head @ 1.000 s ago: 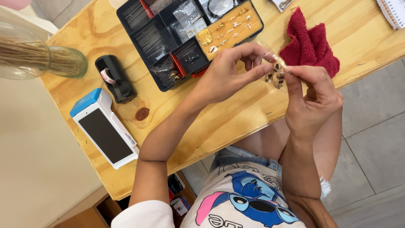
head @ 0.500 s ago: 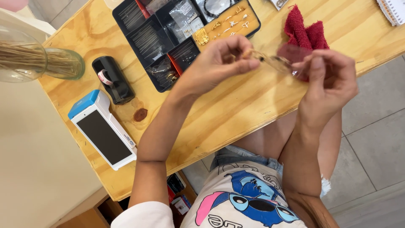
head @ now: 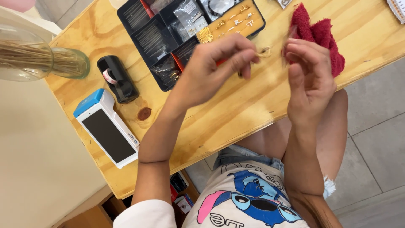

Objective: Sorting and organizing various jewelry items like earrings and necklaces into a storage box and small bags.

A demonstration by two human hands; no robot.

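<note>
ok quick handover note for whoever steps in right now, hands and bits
Left hand: raised over the wooden table, fingertips pinched on a small gold piece.
Right hand: raised opposite, fingers curled near that piece; contact unclear.
Black compartment tray of gold findings lies beyond the hands, red cloth behind the right hand.
Done or left: cannot tell, the piece is too blurred.

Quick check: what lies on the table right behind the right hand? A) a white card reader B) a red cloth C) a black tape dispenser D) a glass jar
B: the red cloth lies bunched just beyond the right hand, on the wooden table.
</note>
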